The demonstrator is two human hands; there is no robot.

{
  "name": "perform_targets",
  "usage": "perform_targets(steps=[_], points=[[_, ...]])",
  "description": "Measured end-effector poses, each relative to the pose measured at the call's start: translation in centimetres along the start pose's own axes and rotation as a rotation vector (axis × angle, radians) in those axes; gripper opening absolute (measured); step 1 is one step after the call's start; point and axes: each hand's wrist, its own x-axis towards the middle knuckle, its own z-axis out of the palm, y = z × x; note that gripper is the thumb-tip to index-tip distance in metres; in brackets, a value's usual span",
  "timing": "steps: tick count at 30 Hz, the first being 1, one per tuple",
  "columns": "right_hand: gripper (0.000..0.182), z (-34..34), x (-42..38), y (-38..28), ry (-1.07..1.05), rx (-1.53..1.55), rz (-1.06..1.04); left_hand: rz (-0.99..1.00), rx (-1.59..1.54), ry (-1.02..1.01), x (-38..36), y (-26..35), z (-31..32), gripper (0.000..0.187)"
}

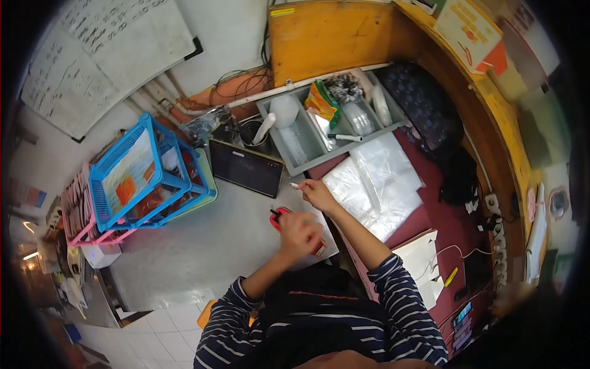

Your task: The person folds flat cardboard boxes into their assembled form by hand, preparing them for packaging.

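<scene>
My left hand is over the near edge of the metal table, blurred by motion. Beneath and beside it lies a red object, partly covered by the hand, with a dark thin piece at its upper end. Whether the fingers grip it cannot be made out. Farther forward and to the right, my right hand pinches a small white stick-like item, which points left. A dark tablet-like device stands just beyond the hands.
Blue baskets stand at the left. A grey divided tray holds packets and a marker. Clear plastic bags lie right of my right hand, near papers, a white cable and a yellow marker.
</scene>
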Motion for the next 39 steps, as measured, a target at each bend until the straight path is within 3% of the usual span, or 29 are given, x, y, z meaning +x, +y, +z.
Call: perform_targets(steps=[2,4,6,8,9,11,14,16,18,21,25,29,34,39], points=[[0.019,0.7,0.8,1.5,-0.047,-0.020,0.106,-0.149,0.117,0.247,0.7,-3.7,-1.6,0.013],[0.018,2.1,1.6,2.4,-0.075,0.034,0.329,-0.283,0.119,0.379,1.9,-7.8,-4.4,0.012],[0.017,3.5,3.4,5.1,-0.065,0.088,0.377,-0.396,0.163,0.474,1.9,-12.9,-6.2,0.017],[0.016,4.9,5.1,7.8,0.152,-0.024,0.139,-0.439,0.235,0.522,2.3,-17.4,-7.4,0.026],[0.016,5.3,5.2,7.4,0.155,-0.024,0.139,-0.478,0.207,0.508,2.6,-19.4,-8.1,0.030],[0.015,5.7,4.8,5.8,0.321,-0.331,0.042,-0.516,0.176,0.493,3.3,-23.3,-8.8,0.035],[0.015,6.0,4.4,5.4,0.346,-0.351,0.004,-0.683,0.118,0.538,4.2,-27.5,-9.7,0.045],[0.014,6.0,4.3,5.5,0.370,-0.340,-0.039,-0.835,0.193,0.390,4.9,-29.2,-10.3,0.055],[0.013,5.7,4.4,5.5,0.398,-0.333,-0.084,-0.862,0.191,0.377,5.3,-30.5,-10.3,0.060],[0.013,5.6,4.3,5.2,0.390,-0.375,-0.086,-0.833,-0.250,0.384,3.7,-35.4,-9.3,0.069],[0.014,5.4,4.2,5.0,0.338,-0.362,-0.043,-1.042,-0.115,0.387,4.1,-32.5,-8.9,0.074],[0.014,5.8,3.9,4.3,0.385,-0.272,-0.026,-1.059,-0.170,0.370,3.9,-32.4,-9.1,0.074],[0.014,5.2,4.2,3.6,0.299,-0.425,-0.073,-1.093,-0.101,0.363,4.1,-32.0,-8.9,0.077],[0.016,6.1,5.2,3.8,0.313,-0.297,0.044,-1.080,-0.050,0.381,4.3,-32.2,-8.6,0.076]])
